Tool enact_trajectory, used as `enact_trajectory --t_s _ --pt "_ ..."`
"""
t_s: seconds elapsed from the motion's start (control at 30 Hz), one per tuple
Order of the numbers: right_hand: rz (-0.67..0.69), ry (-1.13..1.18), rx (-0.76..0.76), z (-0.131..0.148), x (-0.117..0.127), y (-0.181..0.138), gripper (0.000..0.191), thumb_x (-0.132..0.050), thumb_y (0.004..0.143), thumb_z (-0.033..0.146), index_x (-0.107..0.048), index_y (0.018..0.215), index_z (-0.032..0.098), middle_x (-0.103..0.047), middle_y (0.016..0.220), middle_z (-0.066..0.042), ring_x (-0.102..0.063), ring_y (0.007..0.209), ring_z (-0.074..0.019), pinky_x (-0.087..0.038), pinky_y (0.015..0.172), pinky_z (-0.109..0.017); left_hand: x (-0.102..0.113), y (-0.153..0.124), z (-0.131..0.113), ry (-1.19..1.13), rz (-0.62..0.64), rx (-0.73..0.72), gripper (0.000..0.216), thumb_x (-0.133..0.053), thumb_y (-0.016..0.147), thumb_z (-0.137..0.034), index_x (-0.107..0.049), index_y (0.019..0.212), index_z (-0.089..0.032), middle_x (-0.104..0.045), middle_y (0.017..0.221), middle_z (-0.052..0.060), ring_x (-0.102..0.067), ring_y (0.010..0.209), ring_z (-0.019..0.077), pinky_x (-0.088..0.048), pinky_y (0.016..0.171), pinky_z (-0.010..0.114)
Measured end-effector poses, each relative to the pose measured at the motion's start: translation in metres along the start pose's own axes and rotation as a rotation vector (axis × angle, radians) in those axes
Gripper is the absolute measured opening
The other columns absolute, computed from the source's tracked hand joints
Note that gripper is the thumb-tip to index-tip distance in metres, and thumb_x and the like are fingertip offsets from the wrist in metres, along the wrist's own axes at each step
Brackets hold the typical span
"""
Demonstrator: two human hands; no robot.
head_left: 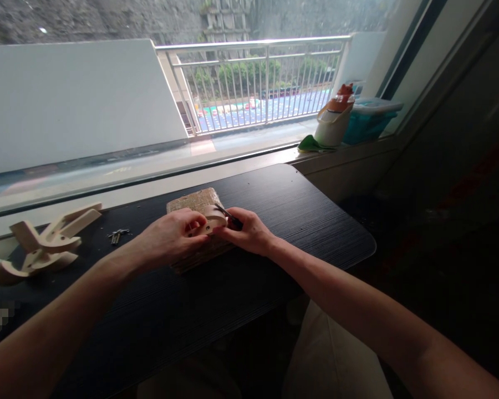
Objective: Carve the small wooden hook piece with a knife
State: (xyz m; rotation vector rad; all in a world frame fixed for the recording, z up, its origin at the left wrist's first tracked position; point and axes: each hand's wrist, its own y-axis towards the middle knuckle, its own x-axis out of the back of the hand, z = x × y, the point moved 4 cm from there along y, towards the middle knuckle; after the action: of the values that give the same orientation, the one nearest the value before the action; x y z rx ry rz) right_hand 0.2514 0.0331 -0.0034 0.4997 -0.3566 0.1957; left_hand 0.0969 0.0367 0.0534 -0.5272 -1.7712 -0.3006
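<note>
My left hand [183, 233] is closed on a pale curved wooden piece [214, 215] with dark holes in it. The piece is held over a tan, rough-textured block [191, 201] lying on the black table. My right hand [249, 228] grips a slim dark tool [233, 219], whose thin end points toward the top of the wooden piece. Its exact kind is too small to make out. The fingertips of both hands are close together at the piece, and they hide part of it and of the block.
On the table [316, 221], several curved wooden parts [45, 244] lie at the left, beside a small pile of metal screws [117, 236]. Along the window sill stand a white container with an orange top [335, 119], a green item [311, 145] and a teal lidded box [368, 122].
</note>
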Motion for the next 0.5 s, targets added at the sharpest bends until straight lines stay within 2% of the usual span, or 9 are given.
enact_trajectory --t_s 0.27,0.4,0.5 --pt "0.062 0.072 -0.047 0.003 0.002 0.002 0.029 -0.06 0.072 0.04 -0.044 0.067 0.017 -0.037 0.063 0.006 -0.034 0.058 -0.0072 -0.028 0.053 -0.022 0.007 -0.002 -0.001 -0.069 0.087 -0.03 0.021 -0.049 0.076 -0.038 -0.056 0.073 -0.019 -0.055 0.07 0.0 -0.051 0.063 0.0148 -0.037 0.056 0.025" --pt "0.188 0.16 -0.106 0.004 0.006 0.003 0.012 -0.057 0.071 0.022 -0.046 0.072 0.017 -0.037 0.065 0.006 -0.034 0.059 -0.0067 -0.03 0.053 -0.021 0.01 -0.004 0.001 -0.125 0.122 -0.043 0.015 -0.048 0.076 -0.031 -0.057 0.075 -0.019 -0.056 0.074 -0.001 -0.053 0.066 0.0146 -0.038 0.058 0.024" --pt "0.203 0.162 -0.118 0.006 0.009 0.004 0.009 -0.054 0.07 0.017 -0.045 0.069 0.017 -0.036 0.064 0.006 -0.034 0.058 -0.0064 -0.03 0.053 -0.02 0.009 -0.004 0.002 -0.139 0.126 -0.054 0.014 -0.048 0.077 -0.029 -0.058 0.079 -0.019 -0.056 0.076 -0.001 -0.053 0.069 0.0147 -0.039 0.061 0.024"
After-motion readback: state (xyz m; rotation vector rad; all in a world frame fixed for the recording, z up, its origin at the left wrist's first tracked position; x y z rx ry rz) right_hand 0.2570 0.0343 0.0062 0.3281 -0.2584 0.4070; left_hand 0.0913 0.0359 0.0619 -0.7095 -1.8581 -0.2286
